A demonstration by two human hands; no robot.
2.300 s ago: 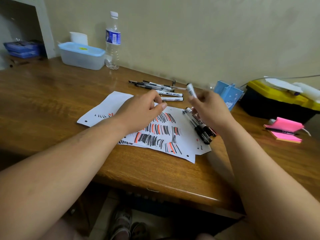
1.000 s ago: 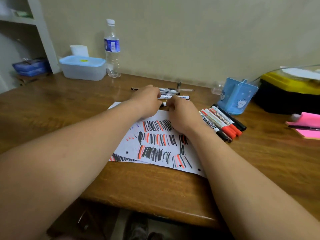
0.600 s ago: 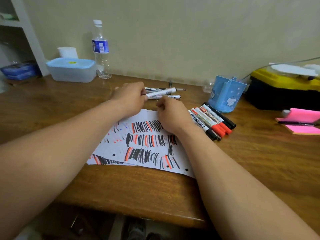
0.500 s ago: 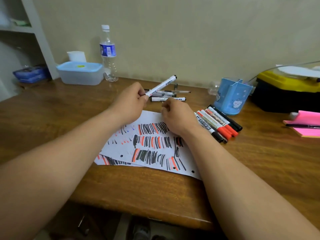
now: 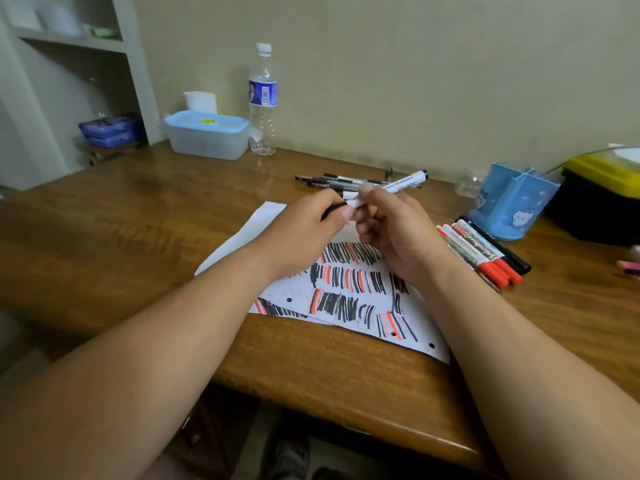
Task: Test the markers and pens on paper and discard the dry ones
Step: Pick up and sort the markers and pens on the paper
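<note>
Centre frame, above the scribbled paper (image 5: 346, 292) on the counter (image 5: 138, 220): one white marker (image 5: 401, 183), tilted up to the right. Left hand (image 5: 304, 230) fingers pinch its lower-left end; right hand (image 5: 398, 233) fingers are curled round the barrel. Capped markers (image 5: 481, 251) lie at right, loose pens (image 5: 339, 181) just above centre.

Wooden desk (image 5: 138, 237) before me: scribbled paper (image 5: 349, 299) near the edge, marker row (image 5: 481, 252) just right. Pen pile (image 5: 332, 181), blue holder (image 5: 512, 202), bottle (image 5: 262, 105), tub (image 5: 207, 136) behind.
</note>
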